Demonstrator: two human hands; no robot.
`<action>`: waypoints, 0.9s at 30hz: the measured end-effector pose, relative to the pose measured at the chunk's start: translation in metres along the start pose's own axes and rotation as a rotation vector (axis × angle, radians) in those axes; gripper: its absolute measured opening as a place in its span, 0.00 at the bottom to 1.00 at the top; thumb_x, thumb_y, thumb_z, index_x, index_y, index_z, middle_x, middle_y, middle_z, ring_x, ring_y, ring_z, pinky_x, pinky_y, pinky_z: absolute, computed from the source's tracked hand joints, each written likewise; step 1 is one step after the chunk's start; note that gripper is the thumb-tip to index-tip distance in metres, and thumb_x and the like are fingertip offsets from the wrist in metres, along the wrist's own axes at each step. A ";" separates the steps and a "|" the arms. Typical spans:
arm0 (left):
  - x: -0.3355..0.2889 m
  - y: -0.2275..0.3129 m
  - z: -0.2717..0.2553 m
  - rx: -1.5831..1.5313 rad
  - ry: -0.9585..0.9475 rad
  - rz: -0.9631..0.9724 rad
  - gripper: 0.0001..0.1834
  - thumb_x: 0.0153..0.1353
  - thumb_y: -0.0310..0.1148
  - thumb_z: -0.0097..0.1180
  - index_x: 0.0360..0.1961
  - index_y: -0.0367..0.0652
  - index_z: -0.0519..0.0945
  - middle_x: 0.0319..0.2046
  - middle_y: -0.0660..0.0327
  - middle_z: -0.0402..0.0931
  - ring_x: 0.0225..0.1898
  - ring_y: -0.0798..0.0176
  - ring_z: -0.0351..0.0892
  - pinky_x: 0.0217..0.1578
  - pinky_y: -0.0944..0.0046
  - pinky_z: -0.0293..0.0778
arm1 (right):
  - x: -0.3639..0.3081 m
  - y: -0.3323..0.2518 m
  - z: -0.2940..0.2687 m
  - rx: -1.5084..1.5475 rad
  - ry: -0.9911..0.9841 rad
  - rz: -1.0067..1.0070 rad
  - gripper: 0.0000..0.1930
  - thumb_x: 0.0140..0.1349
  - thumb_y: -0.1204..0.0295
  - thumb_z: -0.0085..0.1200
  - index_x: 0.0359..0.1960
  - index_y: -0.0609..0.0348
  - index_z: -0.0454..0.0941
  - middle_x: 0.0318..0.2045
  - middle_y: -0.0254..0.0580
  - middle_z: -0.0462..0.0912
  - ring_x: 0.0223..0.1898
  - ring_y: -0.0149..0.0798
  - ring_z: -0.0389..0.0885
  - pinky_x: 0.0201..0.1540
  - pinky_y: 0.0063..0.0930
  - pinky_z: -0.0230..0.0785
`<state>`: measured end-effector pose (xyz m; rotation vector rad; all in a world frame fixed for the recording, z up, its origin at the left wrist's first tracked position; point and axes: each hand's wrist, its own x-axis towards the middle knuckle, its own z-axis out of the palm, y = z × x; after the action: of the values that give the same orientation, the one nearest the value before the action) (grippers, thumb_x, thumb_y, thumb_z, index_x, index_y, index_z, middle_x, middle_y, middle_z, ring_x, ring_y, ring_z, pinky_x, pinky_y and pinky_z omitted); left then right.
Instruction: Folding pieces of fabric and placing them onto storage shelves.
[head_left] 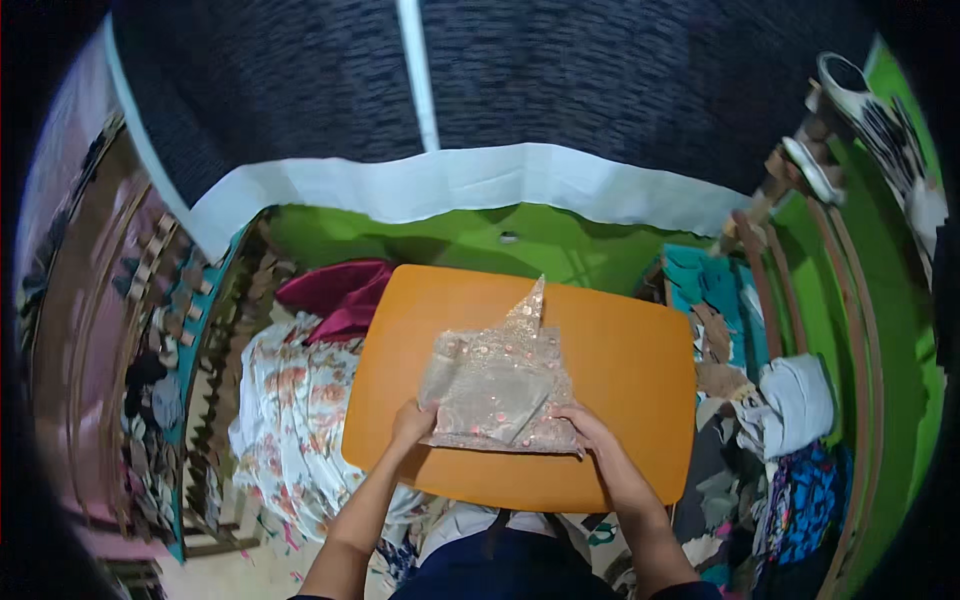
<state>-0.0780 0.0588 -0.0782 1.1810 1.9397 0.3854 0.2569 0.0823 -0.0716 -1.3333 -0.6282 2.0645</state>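
Observation:
A folded piece of sheer beige fabric [490,395] with sequins and pink dots lies on the orange tabletop [630,400]. One pointed corner of it sticks out past the far edge of the fold. My left hand [412,422] grips the near left corner, fingers partly under the cloth. At the near right corner my right hand [588,425] pinches the edge between thumb and fingers. The fabric lies mostly flat, with a smaller folded layer on top.
White floral cloth [290,400] and a dark red cloth [350,295] are heaped left of the table. Piled fabrics, including a folded pale cloth [795,405] and a blue patterned one [810,500], sit at the right. Wooden racks [195,400] line the left; a dark curtain hangs behind.

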 end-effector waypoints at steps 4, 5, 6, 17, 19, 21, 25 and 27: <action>0.008 0.044 0.010 0.120 0.085 0.126 0.22 0.54 0.47 0.51 0.38 0.37 0.74 0.29 0.47 0.77 0.34 0.45 0.77 0.34 0.52 0.71 | -0.029 0.015 -0.008 0.220 0.001 -0.067 0.34 0.52 0.82 0.48 0.62 0.52 0.49 0.48 0.46 0.69 0.45 0.40 0.75 0.46 0.34 0.72; 0.001 0.064 0.010 0.209 0.144 0.177 0.22 0.54 0.47 0.51 0.37 0.37 0.74 0.29 0.47 0.77 0.34 0.45 0.77 0.34 0.51 0.71 | -0.036 0.017 -0.012 0.240 0.029 -0.090 0.34 0.52 0.82 0.48 0.62 0.52 0.49 0.48 0.46 0.69 0.45 0.40 0.75 0.46 0.34 0.72; 0.007 0.070 0.015 0.155 0.129 0.275 0.21 0.54 0.48 0.50 0.36 0.38 0.74 0.29 0.48 0.77 0.35 0.45 0.76 0.36 0.52 0.70 | -0.045 0.019 -0.015 0.294 0.063 -0.121 0.35 0.52 0.82 0.48 0.62 0.52 0.49 0.48 0.46 0.69 0.46 0.41 0.74 0.48 0.35 0.71; 0.033 0.177 0.062 0.313 -0.538 0.511 0.24 0.54 0.48 0.53 0.44 0.39 0.75 0.33 0.54 0.79 0.37 0.57 0.77 0.35 0.60 0.71 | -0.132 0.026 -0.039 0.393 0.429 -0.463 0.39 0.47 0.86 0.49 0.62 0.57 0.47 0.55 0.46 0.62 0.51 0.42 0.69 0.53 0.34 0.64; 0.011 0.187 0.067 -0.189 -0.753 0.272 0.25 0.58 0.45 0.51 0.51 0.38 0.70 0.41 0.57 0.76 0.44 0.62 0.74 0.39 0.65 0.71 | -0.147 0.029 -0.048 0.421 0.464 -0.515 0.39 0.47 0.86 0.49 0.62 0.57 0.47 0.55 0.46 0.62 0.50 0.42 0.70 0.53 0.34 0.64; 0.011 0.194 0.073 -0.308 -0.857 0.234 0.27 0.60 0.42 0.49 0.55 0.35 0.64 0.46 0.58 0.72 0.45 0.64 0.73 0.41 0.66 0.71 | -0.162 0.018 -0.056 0.358 0.402 -0.495 0.39 0.47 0.86 0.48 0.62 0.57 0.47 0.53 0.47 0.64 0.47 0.42 0.73 0.51 0.35 0.65; -0.008 0.230 0.078 -0.345 -0.934 0.231 0.28 0.58 0.40 0.52 0.55 0.33 0.63 0.48 0.56 0.71 0.47 0.63 0.72 0.46 0.65 0.69 | -0.205 -0.030 -0.070 0.187 0.474 -0.526 0.34 0.47 0.85 0.45 0.60 0.60 0.52 0.50 0.50 0.68 0.46 0.44 0.74 0.50 0.33 0.65; -0.021 0.253 0.087 -0.437 -0.851 0.416 0.27 0.58 0.38 0.53 0.54 0.34 0.63 0.48 0.55 0.70 0.48 0.63 0.71 0.49 0.65 0.67 | -0.222 -0.051 -0.092 0.091 0.450 -0.586 0.33 0.50 0.80 0.52 0.58 0.63 0.52 0.43 0.46 0.73 0.40 0.37 0.76 0.43 0.28 0.68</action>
<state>0.1446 0.1583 0.0342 1.1792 0.8284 0.4035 0.4236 -0.0310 0.0688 -1.3055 -0.6179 1.2615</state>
